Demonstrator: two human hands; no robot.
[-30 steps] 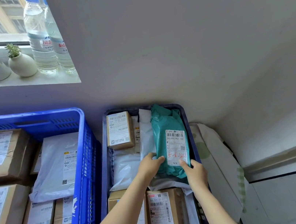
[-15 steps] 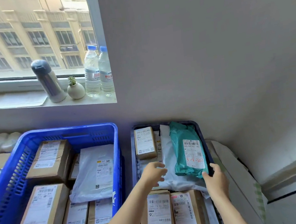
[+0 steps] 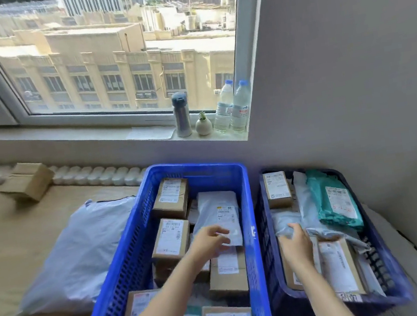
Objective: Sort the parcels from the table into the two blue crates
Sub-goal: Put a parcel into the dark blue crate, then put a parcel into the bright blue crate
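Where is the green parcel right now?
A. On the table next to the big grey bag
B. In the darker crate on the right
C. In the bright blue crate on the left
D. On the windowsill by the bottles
B: the green parcel lies inside the darker crate on the right, towards its far right side, label facing up.

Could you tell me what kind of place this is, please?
Probably a room in an upper-floor flat or small office, used for sorting parcels. A bright blue plastic crate and a darker blue plastic crate hold labelled parcels, and the large window shows city buildings; clear water bottles stand on its sill.
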